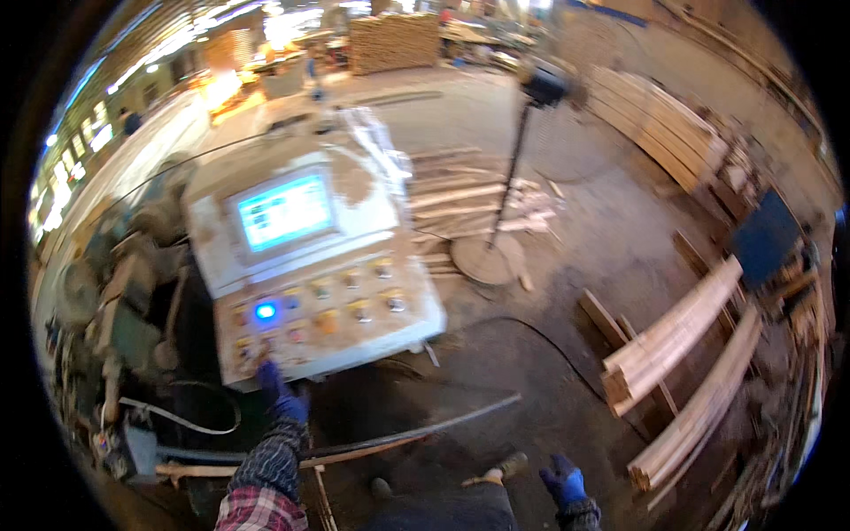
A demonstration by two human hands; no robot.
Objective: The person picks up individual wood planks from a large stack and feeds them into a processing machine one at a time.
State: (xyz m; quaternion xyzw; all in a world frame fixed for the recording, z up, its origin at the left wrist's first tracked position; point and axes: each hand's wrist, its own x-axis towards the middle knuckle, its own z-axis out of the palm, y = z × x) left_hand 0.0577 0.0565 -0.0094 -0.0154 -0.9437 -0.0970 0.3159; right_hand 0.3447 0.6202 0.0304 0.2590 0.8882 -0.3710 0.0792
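My left hand [282, 396], in a blue-purple glove, reaches the lower left of a dusty control console [416, 332]. A finger is stretched out to the bottom row of knobs and buttons, at or just over one; blur hides whether it presses. Near it glows a round blue button [266, 311]. Above the buttons a bright screen [283, 212] is lit on the sloped panel. Low and to the right, my right hand [564, 482], in a blue glove, hangs over the floor with fingers apart and nothing in it.
Dusty machinery [128, 310] stands left of the console. A long dark bar [425, 425] crosses in front of me. Bundled timber strips [677, 336] lie at the right. Behind the console are a black pole stand [509, 177] and loose boards [452, 199]. A cable [558, 350] trails over the floor.
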